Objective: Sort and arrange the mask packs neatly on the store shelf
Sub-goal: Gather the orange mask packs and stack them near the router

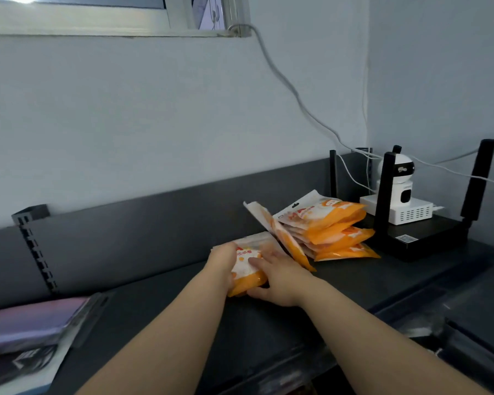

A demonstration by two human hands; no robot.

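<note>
Both my hands clamp a small stack of orange mask packs [247,266] mid-shelf: left hand [223,259] on its left edge, right hand [280,277] on the near-right. They look light, floppy, slick; squeezing the sides should keep them squared. The untidy pile [325,229] waits just right.

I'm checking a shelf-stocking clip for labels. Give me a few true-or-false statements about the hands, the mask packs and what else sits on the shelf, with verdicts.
1. Both hands hold one small stack of orange mask packs. True: the left hand and right hand flank it.
2. A second pile of orange packs lies right of the hands. True.
3. One pack leans tilted against that pile. True.
4. The white security camera stands at the shelf's left end. False: it is in the right corner, by the black router.
5. The purple packets lie on the orange pile. False: they lie apart, far left.
</note>
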